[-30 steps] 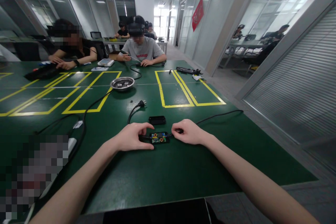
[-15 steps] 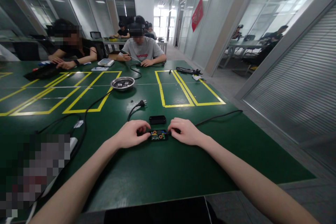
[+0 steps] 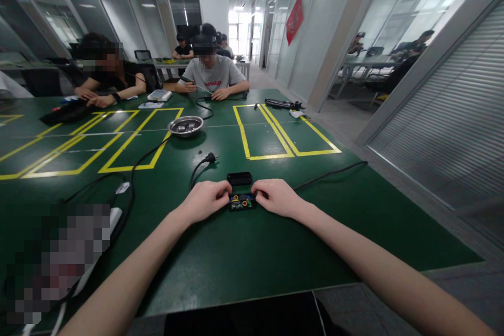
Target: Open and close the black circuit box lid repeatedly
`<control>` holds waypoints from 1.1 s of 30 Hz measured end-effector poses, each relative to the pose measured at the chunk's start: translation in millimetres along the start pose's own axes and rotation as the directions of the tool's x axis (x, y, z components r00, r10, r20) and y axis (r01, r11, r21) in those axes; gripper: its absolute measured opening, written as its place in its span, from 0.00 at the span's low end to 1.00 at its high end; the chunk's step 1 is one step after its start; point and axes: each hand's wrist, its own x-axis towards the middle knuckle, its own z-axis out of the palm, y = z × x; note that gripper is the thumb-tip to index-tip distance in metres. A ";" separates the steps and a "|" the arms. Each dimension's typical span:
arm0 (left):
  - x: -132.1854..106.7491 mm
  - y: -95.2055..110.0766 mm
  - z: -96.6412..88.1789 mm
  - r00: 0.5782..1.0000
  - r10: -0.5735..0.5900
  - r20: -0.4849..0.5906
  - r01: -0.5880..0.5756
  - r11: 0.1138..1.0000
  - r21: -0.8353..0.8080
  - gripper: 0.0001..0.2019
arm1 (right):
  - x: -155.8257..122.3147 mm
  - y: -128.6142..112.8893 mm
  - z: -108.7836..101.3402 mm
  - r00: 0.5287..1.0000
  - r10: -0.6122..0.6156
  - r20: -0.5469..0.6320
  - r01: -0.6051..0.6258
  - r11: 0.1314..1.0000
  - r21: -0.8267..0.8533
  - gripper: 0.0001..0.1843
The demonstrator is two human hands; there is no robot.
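Note:
A small black case lies open on the green table, with a circuit board inside that carries copper-coloured coils. My left hand pinches at the case's left end; what its fingertips grip is hidden. A black cord with a plug runs back behind this hand. At the other end, my right hand has thumb and forefinger closed where a black cable seems to meet the case. Just beyond the case rests a matching black cover, hollow side up.
A metal bowl with metal parts stands farther back. Left of my arm are a blurred-out item and black cords. Yellow tape marks the table. A small black tripod lies right. Two people work opposite.
My left hand's fingers have closed in on the case's left end; before, they were more apart. My right hand stays at the right end. The whole view has shifted slightly.

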 end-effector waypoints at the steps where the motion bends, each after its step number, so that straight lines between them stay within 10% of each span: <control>1: 0.4 0.0 -0.3 1.000 0.006 0.003 -0.006 1.000 0.008 0.07 | 0.1 -0.3 0.0 1.000 0.004 -0.002 -0.004 1.000 0.006 0.10; 19: 1.5 0.5 9.6 1.000 0.023 -0.018 -0.021 0.994 0.111 0.09 | 4.3 1.7 0.0 0.990 0.137 0.036 -0.141 0.968 0.209 0.13; 33: 1.6 1.6 10.4 0.999 0.037 -0.008 -0.036 0.996 0.077 0.13 | 1.1 5.4 5.5 0.989 0.014 -0.145 0.018 0.977 0.213 0.14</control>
